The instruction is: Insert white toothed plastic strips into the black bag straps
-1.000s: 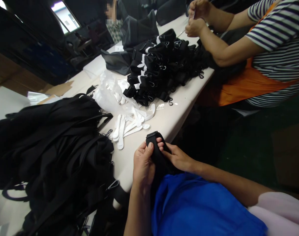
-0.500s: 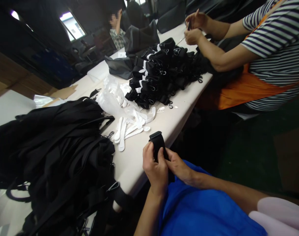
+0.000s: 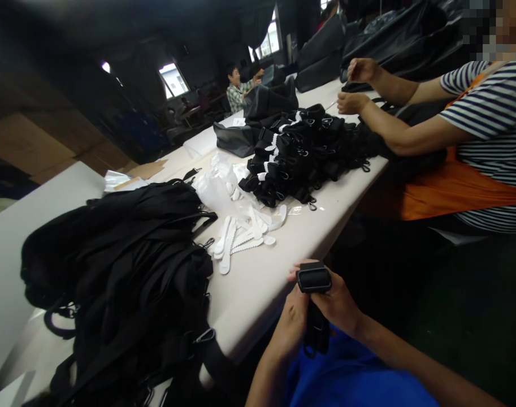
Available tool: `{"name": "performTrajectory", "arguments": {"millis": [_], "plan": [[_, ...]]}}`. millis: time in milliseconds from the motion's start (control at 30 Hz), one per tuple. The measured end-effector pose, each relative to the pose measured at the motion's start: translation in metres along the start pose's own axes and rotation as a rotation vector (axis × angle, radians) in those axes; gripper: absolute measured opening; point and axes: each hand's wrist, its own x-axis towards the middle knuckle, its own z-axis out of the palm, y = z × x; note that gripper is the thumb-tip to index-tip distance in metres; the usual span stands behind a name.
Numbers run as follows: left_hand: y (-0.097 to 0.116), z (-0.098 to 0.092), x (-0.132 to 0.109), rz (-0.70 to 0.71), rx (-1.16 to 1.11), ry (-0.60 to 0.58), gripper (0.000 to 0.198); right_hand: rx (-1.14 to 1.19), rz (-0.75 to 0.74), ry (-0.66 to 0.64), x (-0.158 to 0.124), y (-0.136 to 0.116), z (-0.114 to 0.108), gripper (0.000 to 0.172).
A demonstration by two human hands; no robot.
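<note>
A black webbing strap [image 3: 313,281] folded into a loop is held just off the near edge of the white table [image 3: 258,294], above my blue-clad lap. My right hand [image 3: 336,302] is wrapped round the folded top of the strap. My left hand [image 3: 294,325] pinches the strap lower down, where it hangs toward my lap. To the left lies a big heap of loose black straps [image 3: 126,282]. Several white plastic strips [image 3: 241,234] are scattered on the table beyond my hands.
A pile of folded black straps with metal clips [image 3: 300,152] sits further along the table, beside a clear plastic bag [image 3: 215,189]. A co-worker in a striped shirt and orange apron [image 3: 473,147] works at the right with both hands [image 3: 355,85]. Black bags [image 3: 266,102] and another person are at the back.
The view has tilted up and the scene sits lower in frame. My hands have shifted right along the table edge, and the strap's folded end now faces up in my right hand.
</note>
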Motion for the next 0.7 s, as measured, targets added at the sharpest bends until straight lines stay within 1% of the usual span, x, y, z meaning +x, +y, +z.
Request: {"name": "performTrajectory", "arguments": {"millis": [33,100,167,200,233,300,367,433,500,567,633,700], "plan": [[-0.002,-0.001,0.000,-0.030,0.026,-0.007,0.062,0.003,0.024,-0.042,0.002,0.000,-0.004,0.025],[-0.002,-0.006,0.001,-0.066,0.082,-0.011,0.063,0.116,0.166,-0.154,0.005,-0.002,-0.012,0.027],[0.000,-0.013,0.000,-0.096,0.045,-0.065,0.055,0.342,0.325,-0.252,0.008,-0.004,-0.018,0.029],[0.002,-0.017,0.000,-0.113,0.004,-0.103,0.050,0.459,0.363,-0.281,0.010,-0.006,-0.020,0.030],[0.005,-0.020,0.001,-0.129,-0.036,-0.147,0.047,0.555,0.363,-0.293,0.012,-0.008,-0.020,0.029],[0.011,-0.024,0.002,-0.131,-0.083,-0.226,0.044,0.640,0.274,-0.282,0.016,-0.012,-0.018,0.021],[0.019,-0.025,0.006,-0.088,-0.080,-0.288,0.042,0.575,0.176,-0.220,0.023,-0.015,-0.013,0.024],[0.026,-0.024,0.014,-0.013,-0.047,-0.297,0.042,0.406,0.124,-0.142,0.033,-0.015,-0.006,0.029],[0.034,-0.026,0.026,0.050,0.016,-0.231,0.040,0.215,0.114,-0.072,0.048,-0.013,0.002,0.031],[0.043,-0.036,0.040,0.111,0.114,-0.108,0.040,0.132,0.126,-0.042,0.068,-0.010,0.009,0.035],[0.053,-0.056,0.052,0.186,0.200,0.015,0.040,0.175,0.112,-0.081,0.094,-0.007,0.015,0.037],[0.066,-0.085,0.057,0.284,0.246,0.165,0.040,0.254,0.039,-0.141,0.123,-0.005,0.019,0.043]]}}
